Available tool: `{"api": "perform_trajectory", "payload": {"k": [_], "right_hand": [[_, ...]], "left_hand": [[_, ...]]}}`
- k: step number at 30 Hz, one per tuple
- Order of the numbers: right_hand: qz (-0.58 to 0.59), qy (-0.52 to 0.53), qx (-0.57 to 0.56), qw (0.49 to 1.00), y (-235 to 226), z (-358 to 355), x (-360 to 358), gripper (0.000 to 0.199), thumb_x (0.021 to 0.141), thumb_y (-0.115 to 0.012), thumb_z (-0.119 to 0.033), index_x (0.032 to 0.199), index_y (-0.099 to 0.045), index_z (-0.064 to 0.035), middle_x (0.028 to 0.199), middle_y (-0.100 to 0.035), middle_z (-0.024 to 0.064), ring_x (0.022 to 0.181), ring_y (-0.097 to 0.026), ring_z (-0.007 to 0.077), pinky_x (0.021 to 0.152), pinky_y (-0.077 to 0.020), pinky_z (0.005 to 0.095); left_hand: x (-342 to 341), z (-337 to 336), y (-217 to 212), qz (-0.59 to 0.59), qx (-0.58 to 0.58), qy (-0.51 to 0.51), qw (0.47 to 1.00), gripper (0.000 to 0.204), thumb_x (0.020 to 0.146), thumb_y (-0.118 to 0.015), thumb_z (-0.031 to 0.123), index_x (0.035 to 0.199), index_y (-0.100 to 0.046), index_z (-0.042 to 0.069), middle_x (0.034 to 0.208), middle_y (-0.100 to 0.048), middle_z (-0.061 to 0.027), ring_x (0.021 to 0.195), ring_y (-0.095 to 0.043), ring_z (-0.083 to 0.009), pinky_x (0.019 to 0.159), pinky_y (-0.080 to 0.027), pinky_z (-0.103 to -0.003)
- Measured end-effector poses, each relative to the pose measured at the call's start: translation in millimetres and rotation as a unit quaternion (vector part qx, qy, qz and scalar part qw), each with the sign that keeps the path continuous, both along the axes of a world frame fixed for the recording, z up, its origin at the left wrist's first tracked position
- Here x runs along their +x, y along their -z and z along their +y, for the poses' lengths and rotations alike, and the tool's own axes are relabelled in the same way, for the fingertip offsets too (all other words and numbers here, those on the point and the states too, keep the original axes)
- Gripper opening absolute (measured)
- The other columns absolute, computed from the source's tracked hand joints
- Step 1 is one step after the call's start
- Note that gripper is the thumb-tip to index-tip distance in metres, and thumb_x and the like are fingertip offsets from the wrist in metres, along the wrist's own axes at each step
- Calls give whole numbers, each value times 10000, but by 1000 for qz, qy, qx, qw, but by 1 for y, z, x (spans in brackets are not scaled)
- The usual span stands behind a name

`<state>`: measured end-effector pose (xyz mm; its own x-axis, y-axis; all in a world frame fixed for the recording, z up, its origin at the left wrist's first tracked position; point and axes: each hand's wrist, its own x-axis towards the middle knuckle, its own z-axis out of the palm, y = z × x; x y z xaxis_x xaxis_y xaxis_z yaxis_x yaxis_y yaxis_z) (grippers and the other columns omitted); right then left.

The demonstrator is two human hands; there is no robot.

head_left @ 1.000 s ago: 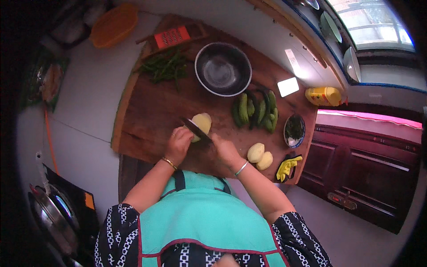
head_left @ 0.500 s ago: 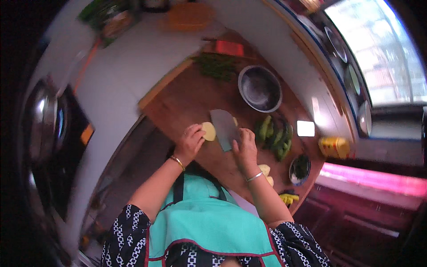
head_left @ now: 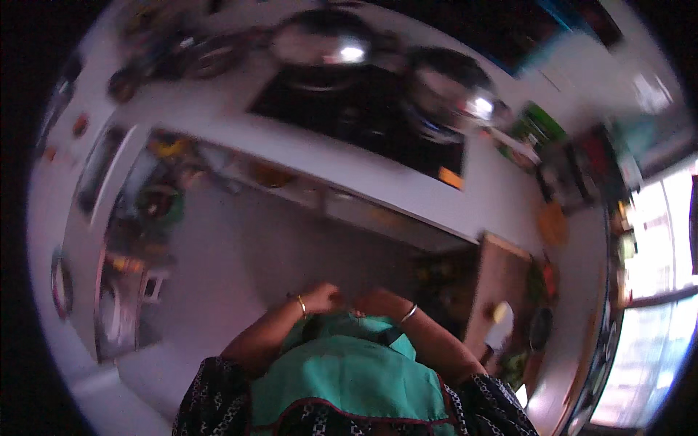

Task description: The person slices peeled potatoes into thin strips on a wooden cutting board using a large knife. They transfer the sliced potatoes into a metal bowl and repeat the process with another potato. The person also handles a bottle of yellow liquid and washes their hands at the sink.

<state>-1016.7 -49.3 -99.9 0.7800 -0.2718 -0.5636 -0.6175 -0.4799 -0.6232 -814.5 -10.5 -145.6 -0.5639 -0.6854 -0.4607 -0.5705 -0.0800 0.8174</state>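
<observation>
My left hand (head_left: 322, 299), with a gold bangle on the wrist, is in front of the green apron (head_left: 342, 363). My right hand (head_left: 382, 304), with a silver bangle, is close beside it at the apron's upper edge. Both hands are dark and smeared by motion, so their fingers and anything in them cannot be made out. Away to the right, a cleaver (head_left: 499, 336) lies on the brown wooden board (head_left: 494, 277). A pale yellow slice or piece (head_left: 499, 312) is at the blade, apart from both hands.
Ahead is a white counter (head_left: 349, 171) with a black stove (head_left: 356, 109). Two shiny lidded pans (head_left: 320, 43) (head_left: 447, 80) stand on it. A metal bowl (head_left: 540, 327) is beyond the cleaver. Grey floor (head_left: 240, 247) spreads ahead and left, with shelves (head_left: 127, 291) at the far left.
The view has swung left from the board toward the stove. Both hands have left the yellow piece and the cleaver and come together before the apron.
</observation>
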Motion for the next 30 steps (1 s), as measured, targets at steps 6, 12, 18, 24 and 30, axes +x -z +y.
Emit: {"api": "perform_trajectory", "payload": {"k": [6, 12, 18, 24, 30], "right_hand": [[-294, 61, -15, 954, 68, -60, 296, 382, 783, -625, -108, 1156, -554, -73, 1110, -605, 64, 954, -615, 187, 804, -509, 312], [-140, 247, 450, 847, 91, -30, 545, 296, 859, -599, -156, 1129, -566, -40, 1069, -610, 63, 971, -609, 179, 825, -502, 313], [-59, 218, 459, 859, 181, 9, 742, 304, 909, -535, -232, 1149, -561, -48, 1042, -619, 49, 935, -599, 159, 817, -484, 297], [-96, 249, 438, 859, 360, 34, 890, 279, 911, -521, -201, 1142, -573, -52, 1047, -619, 56, 941, -594, 175, 832, -479, 307], [-265, -145, -96, 948, 551, 30, 1036, 325, 927, -457, -205, 1189, -539, -31, 1127, -593, 144, 1001, -585, 268, 890, -458, 361]], "left_hand": [[284, 27, 14, 147, -43, -507, 848, 389, 845, -629, 248, 1177, -559, 57, 955, -637, -47, 870, -598, -148, 764, -483, -302], [468, 79, 67, 65, -79, -695, 712, 405, 821, -630, 237, 1168, -551, 44, 1014, -648, -104, 920, -615, -183, 813, -476, -313], [607, 135, 189, -56, -83, -814, 572, 419, 811, -639, 241, 1169, -545, 44, 1070, -633, -136, 1001, -606, -268, 853, -470, -337], [712, 134, 309, -19, -87, -862, 499, 462, 832, -618, 219, 1231, -495, 22, 1182, -581, -163, 1062, -576, -296, 920, -441, -346], [820, 125, 523, -121, -286, -822, 478, 406, 902, -531, 182, 1274, -481, 28, 1318, -473, -168, 1187, -487, -273, 983, -393, -328]]}}
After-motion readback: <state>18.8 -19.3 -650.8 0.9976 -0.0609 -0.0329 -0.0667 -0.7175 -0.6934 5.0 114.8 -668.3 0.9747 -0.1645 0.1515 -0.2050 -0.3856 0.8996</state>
